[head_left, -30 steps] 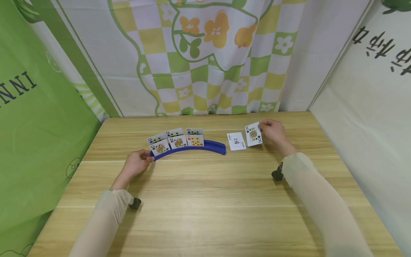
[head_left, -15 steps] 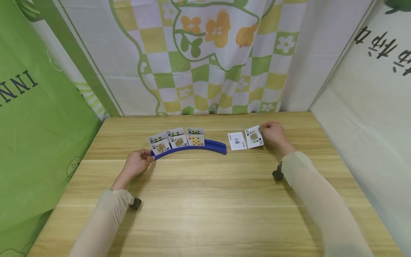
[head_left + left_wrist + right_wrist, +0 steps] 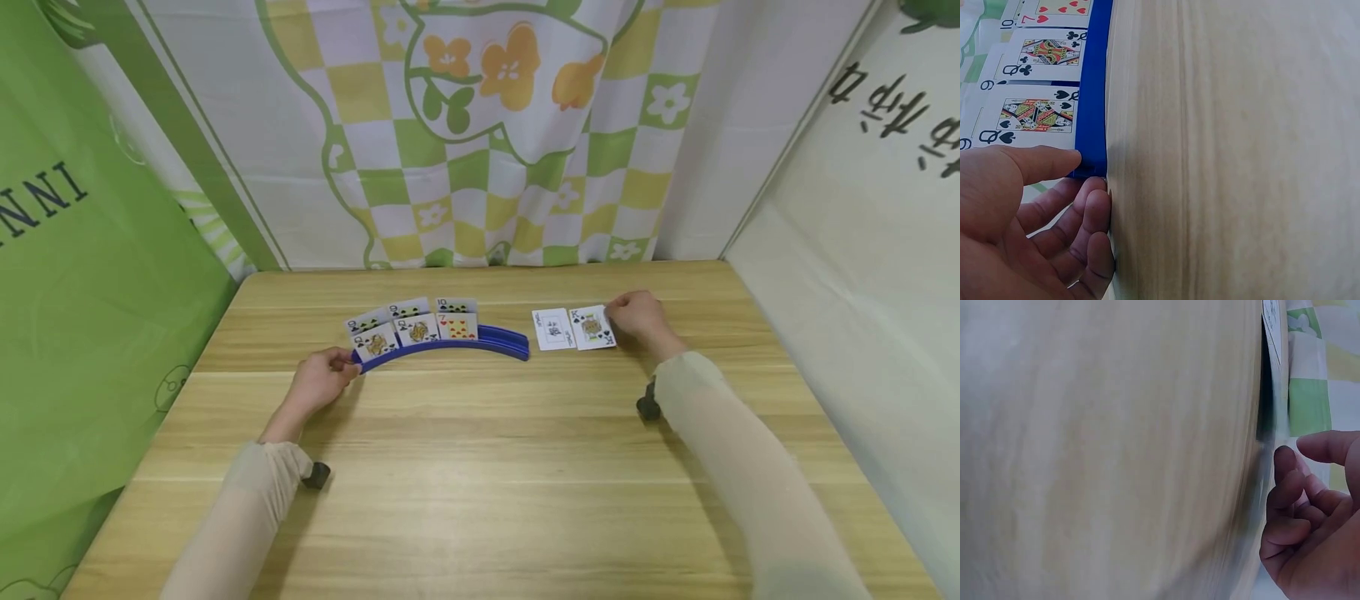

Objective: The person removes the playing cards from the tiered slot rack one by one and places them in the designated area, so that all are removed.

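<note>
My left hand [image 3: 324,379] grips the left end of a curved blue card holder [image 3: 498,340], thumb on top and fingers below. Two queens and a seven of hearts [image 3: 457,327] stand in its front row; the nearest is the queen of spades [image 3: 1036,115]. Behind them stand two nines and a ten [image 3: 456,306]. My right hand [image 3: 637,315] is at the right edge of a king of spades [image 3: 592,327], which lies nearly flat. In the right wrist view a small gap shows between thumb and forefinger, beside the blurred, slightly raised card [image 3: 1280,400].
A joker card [image 3: 553,329] lies face up left of the king. Bare wooden table [image 3: 465,467] stretches in front of the holder and cards. A patterned curtain [image 3: 480,192] hangs behind the table's back edge.
The king of spades has come down from a tilted position to nearly flat beside the joker, and my right hand has lowered slightly with it. My left hand stays on the card holder.
</note>
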The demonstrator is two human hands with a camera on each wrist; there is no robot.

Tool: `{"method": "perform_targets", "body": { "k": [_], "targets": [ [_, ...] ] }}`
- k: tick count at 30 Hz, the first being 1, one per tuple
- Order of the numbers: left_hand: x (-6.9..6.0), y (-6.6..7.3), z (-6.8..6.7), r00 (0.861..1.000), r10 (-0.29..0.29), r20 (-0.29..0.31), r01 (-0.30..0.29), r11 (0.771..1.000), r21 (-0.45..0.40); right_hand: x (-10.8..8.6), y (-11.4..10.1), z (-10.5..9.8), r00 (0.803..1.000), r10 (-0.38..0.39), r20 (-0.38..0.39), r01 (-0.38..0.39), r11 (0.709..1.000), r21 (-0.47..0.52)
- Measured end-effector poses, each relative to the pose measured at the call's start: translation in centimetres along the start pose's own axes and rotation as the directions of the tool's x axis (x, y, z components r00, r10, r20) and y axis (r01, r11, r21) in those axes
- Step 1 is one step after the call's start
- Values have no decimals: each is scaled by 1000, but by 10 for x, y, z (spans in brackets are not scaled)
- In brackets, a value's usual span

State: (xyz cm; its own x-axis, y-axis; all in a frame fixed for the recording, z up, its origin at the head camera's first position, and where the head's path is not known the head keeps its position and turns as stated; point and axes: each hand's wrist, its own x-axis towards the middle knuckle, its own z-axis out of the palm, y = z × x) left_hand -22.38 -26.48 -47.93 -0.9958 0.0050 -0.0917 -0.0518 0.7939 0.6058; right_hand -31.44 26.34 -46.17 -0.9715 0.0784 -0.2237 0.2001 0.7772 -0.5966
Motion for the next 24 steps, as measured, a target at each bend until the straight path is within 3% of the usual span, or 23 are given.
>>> {"method": "perform_targets", "body": {
  "k": [7,24],
  "targets": [
    [-1,1,-1,1000,-12,20,12,1000,-6,-1,2,-1,1000,-2,-6,2,1000,-15],
    [-2,5,-3,1000,-14,22,14,1000,-10,-7,-3,-1,1000,-19,-2,19,995,93]
  ]
}}
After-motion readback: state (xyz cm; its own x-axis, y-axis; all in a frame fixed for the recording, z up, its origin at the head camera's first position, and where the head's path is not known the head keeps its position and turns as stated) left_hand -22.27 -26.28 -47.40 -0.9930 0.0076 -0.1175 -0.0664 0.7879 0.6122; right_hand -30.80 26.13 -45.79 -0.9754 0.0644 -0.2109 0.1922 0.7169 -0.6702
